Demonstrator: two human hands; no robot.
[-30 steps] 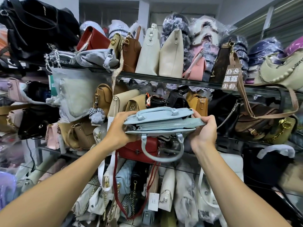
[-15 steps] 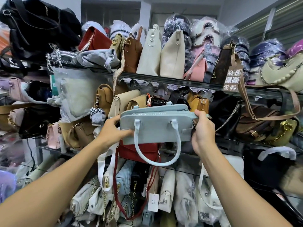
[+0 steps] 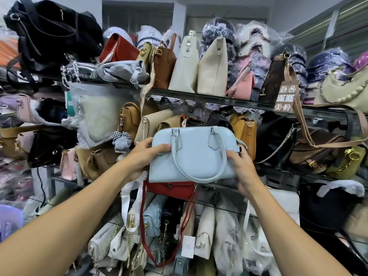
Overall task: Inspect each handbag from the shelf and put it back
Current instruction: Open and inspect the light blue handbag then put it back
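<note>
Handbag (image 3: 196, 154), pale blue, domed, upright, handle drooping down, each hand's grip pinching one end.

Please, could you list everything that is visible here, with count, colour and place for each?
blue bag: one, light blue, held upright in front of the middle shelf
red bag: one, red, directly below the blue bag
black bag: one, black, top left
cream bags: two, cream, upright side by side on the top shelf
brown bag: one, brown, left of the cream bags
pink bag: one, pink, right of the cream bags
other bags: too many to count, mixed colours, some in plastic, all shelves
left hand: one, on the blue bag's left end
right hand: one, on its right end
</note>
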